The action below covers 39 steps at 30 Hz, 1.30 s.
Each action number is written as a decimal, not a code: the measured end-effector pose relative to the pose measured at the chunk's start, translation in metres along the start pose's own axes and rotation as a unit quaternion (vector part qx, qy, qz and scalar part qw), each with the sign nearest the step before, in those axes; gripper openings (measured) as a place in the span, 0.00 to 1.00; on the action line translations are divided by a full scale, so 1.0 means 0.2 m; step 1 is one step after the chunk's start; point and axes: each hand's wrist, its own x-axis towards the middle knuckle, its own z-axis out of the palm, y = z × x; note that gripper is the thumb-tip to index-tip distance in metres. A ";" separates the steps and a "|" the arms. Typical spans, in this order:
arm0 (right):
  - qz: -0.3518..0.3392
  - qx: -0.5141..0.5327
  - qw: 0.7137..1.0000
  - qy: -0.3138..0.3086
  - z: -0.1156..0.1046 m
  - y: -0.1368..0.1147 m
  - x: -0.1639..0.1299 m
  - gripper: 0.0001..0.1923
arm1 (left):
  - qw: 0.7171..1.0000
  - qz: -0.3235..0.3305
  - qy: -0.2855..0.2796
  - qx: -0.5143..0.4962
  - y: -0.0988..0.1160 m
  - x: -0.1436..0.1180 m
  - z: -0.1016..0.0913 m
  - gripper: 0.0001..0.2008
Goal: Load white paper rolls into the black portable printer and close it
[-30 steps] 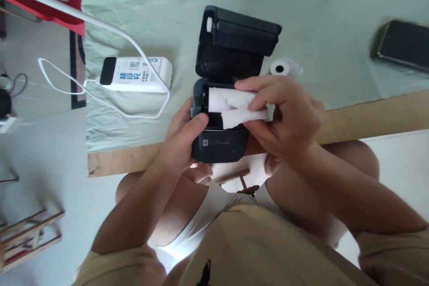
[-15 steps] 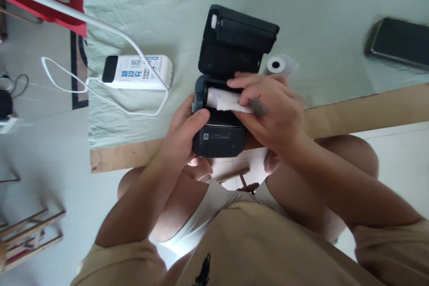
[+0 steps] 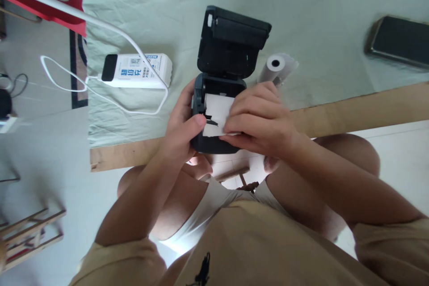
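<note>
At the middle of the frame my left hand [image 3: 182, 125] is clamped around the side of the small black printer [image 3: 214, 98], its lid standing open, while my right hand [image 3: 258, 120] pinches the white paper strip [image 3: 216, 114] drawn over the front edge; I judge the strip could tear or sit crooked if that pull goes sideways. Just above right lies a spare paper roll [image 3: 276, 66], at left a power bank [image 3: 137, 71] with its white cable [image 3: 100, 94], and a phone [image 3: 397, 41] well apart at the upper right, none of them blocking my hands.
</note>
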 end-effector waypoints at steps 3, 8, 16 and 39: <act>-0.027 -0.008 0.999 0.027 -0.02 0.00 0.00 0.05 | 1.000 0.004 0.000 0.008 -0.01 0.00 -0.01 0.30; -0.044 0.003 0.999 0.024 -0.01 -0.01 0.00 0.06 | 1.000 0.008 -0.015 0.014 -0.03 0.00 -0.04 0.30; -0.003 0.027 0.994 0.108 0.00 -0.01 0.00 0.10 | 0.996 -0.014 -0.022 0.081 -0.02 0.00 -0.07 0.43; 0.359 0.185 0.910 -0.094 -0.07 0.02 0.04 0.34 | 0.997 -0.057 0.040 0.013 0.02 -0.03 0.03 0.28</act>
